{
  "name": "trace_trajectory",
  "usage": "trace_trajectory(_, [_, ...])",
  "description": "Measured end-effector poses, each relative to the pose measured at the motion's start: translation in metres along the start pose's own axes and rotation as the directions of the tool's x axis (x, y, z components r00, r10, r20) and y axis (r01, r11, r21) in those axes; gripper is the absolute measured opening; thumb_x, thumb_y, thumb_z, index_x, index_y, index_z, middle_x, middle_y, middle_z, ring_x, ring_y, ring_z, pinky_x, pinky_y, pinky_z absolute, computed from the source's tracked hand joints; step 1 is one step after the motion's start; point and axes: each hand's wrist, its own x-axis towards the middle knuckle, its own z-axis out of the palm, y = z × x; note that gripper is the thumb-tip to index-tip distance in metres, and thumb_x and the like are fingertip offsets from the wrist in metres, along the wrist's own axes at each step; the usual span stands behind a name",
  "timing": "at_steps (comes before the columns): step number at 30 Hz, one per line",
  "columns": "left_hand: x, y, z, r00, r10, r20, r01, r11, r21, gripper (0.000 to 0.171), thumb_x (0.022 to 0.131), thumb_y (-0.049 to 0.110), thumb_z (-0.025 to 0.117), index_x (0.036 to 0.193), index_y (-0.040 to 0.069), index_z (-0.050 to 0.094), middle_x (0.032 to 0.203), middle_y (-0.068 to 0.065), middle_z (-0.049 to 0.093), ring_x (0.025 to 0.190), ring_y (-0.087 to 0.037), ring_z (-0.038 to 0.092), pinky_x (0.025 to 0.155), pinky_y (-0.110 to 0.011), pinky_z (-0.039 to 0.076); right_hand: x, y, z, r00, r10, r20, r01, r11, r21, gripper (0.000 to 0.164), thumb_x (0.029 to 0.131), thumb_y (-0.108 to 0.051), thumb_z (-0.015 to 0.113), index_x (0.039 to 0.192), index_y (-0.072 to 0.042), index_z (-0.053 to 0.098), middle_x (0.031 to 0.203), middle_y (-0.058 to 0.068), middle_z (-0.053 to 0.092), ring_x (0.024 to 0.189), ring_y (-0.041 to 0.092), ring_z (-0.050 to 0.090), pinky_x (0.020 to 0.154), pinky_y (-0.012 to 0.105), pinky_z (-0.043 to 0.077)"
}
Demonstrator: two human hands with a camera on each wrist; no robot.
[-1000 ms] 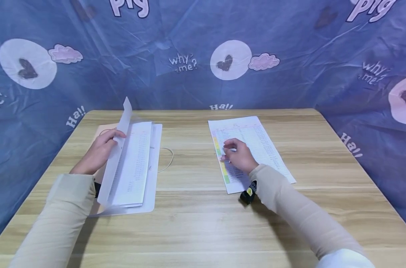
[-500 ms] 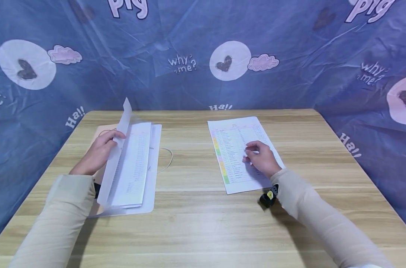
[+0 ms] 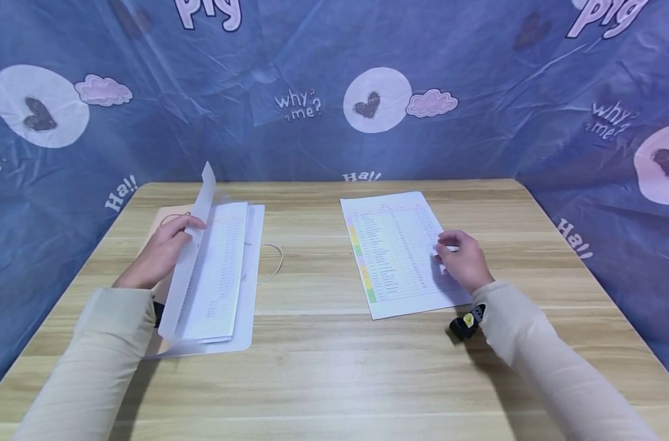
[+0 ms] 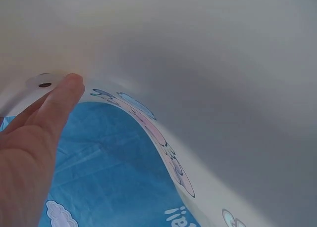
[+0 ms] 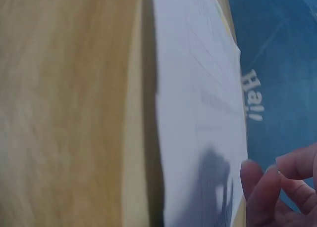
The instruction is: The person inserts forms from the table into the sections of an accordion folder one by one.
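Note:
On the table's left side lies a whitish document folder (image 3: pixel 252 294) with its pale cover (image 3: pixel 187 288) standing raised. My left hand (image 3: pixel 166 248) holds that cover near its upper part. Printed sheets (image 3: pixel 224 275) show inside the folder. In the left wrist view the fingers (image 4: pixel 54 108) touch the cover beside a small round fastener (image 4: pixel 44 84). To the right lies printed paper (image 3: pixel 392 263) with a coloured strip down its left side. Over its right edge hovers my right hand (image 3: pixel 465 260), fingers loosely bent, tips close together, holding nothing.
A thin elastic cord (image 3: pixel 279 260) loops out from the folder's right side. Around the wooden table (image 3: pixel 323 380) hangs a blue printed cloth (image 3: pixel 230 141). A black wrist device (image 3: pixel 464 327) sits at my right wrist.
My right hand has slid rightward across the printed paper, from its left part to its right edge. The left hand and the raised cover stay as they were.

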Motion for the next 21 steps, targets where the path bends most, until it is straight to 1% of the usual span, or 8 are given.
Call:
trace_trajectory(2, [0.000, 0.000, 0.000, 1.000, -0.002, 0.003, 0.002, 1.000, -0.001, 0.036, 0.095, 0.004, 0.020, 0.118, -0.005, 0.046, 0.133, -0.027, 0.032, 0.109, -0.040, 0.039, 0.084, -0.051, 0.037, -0.001, 0.002, -0.005, 0.999, -0.011, -0.038, 0.009, 0.999, -0.039, 0.036, 0.093, -0.011, 0.050, 0.125, 0.006, 0.049, 0.122, 0.024, 0.054, 0.089, 0.025, 0.063, 0.061, 0.026, 0.052])
trace_trajectory(4, [0.000, 0.001, 0.000, 1.000, -0.001, 0.003, 0.001, 1.000, 0.000, 0.036, 0.094, 0.004, 0.020, 0.118, -0.005, 0.046, 0.133, -0.027, 0.032, 0.110, -0.041, 0.039, 0.084, -0.051, 0.037, -0.002, 0.004, -0.009, 0.998, -0.019, -0.068, 0.013, 0.996, -0.083, 0.036, 0.093, -0.012, 0.051, 0.124, 0.004, 0.051, 0.122, 0.023, 0.055, 0.096, 0.030, 0.061, 0.067, 0.027, 0.050])
trace_trajectory(7, [0.000, 0.000, 0.000, 1.000, -0.002, 0.002, 0.002, 1.000, -0.002, 0.036, 0.094, 0.004, 0.020, 0.118, -0.005, 0.046, 0.133, -0.027, 0.031, 0.110, -0.041, 0.038, 0.084, -0.053, 0.037, -0.002, 0.006, -0.015, 0.996, -0.026, -0.089, 0.013, 0.990, -0.141, 0.036, 0.092, -0.015, 0.051, 0.124, 0.003, 0.052, 0.124, 0.023, 0.055, 0.106, 0.036, 0.057, 0.080, 0.034, 0.047])
trace_trajectory(10, [0.000, 0.000, 0.000, 1.000, 0.004, 0.000, -0.004, 1.000, 0.000, 0.036, 0.095, 0.004, 0.020, 0.117, -0.005, 0.046, 0.133, -0.027, 0.032, 0.110, -0.041, 0.038, 0.084, -0.053, 0.037, -0.001, 0.007, -0.018, 0.997, -0.007, -0.072, -0.005, 0.985, -0.171, 0.038, 0.092, -0.015, 0.052, 0.126, 0.003, 0.050, 0.127, 0.025, 0.052, 0.112, 0.039, 0.053, 0.090, 0.044, 0.042])
trace_trajectory(12, [0.001, -0.001, 0.000, 1.000, 0.008, 0.001, -0.008, 1.000, -0.001, 0.035, 0.095, 0.004, 0.020, 0.117, -0.005, 0.046, 0.132, -0.026, 0.033, 0.109, -0.040, 0.040, 0.084, -0.051, 0.037, 0.000, 0.007, -0.018, 0.999, 0.012, -0.048, -0.021, 0.980, -0.197, 0.040, 0.092, -0.015, 0.052, 0.127, 0.004, 0.049, 0.128, 0.026, 0.050, 0.114, 0.040, 0.051, 0.094, 0.049, 0.040])
trace_trajectory(17, [0.001, -0.002, 0.001, 1.000, 0.009, 0.004, -0.009, 1.000, -0.001, 0.035, 0.095, 0.003, 0.020, 0.117, -0.006, 0.046, 0.132, -0.026, 0.035, 0.108, -0.039, 0.041, 0.082, -0.048, 0.039, 0.003, 0.009, -0.017, 0.999, 0.040, 0.012, -0.035, 0.954, -0.297, 0.044, 0.090, -0.016, 0.054, 0.128, 0.004, 0.047, 0.123, 0.028, 0.052, 0.111, 0.040, 0.051, 0.093, 0.052, 0.040])
trace_trajectory(21, [0.001, -0.002, 0.001, 1.000, 0.012, 0.001, -0.012, 1.000, 0.002, 0.036, 0.094, 0.003, 0.021, 0.118, -0.006, 0.046, 0.130, -0.026, 0.036, 0.108, -0.039, 0.040, 0.082, -0.048, 0.038, 0.005, 0.009, -0.016, 0.999, 0.030, 0.011, -0.024, 0.937, -0.348, 0.045, 0.086, -0.015, 0.057, 0.126, 0.005, 0.048, 0.120, 0.030, 0.054, 0.109, 0.041, 0.051, 0.093, 0.052, 0.039])
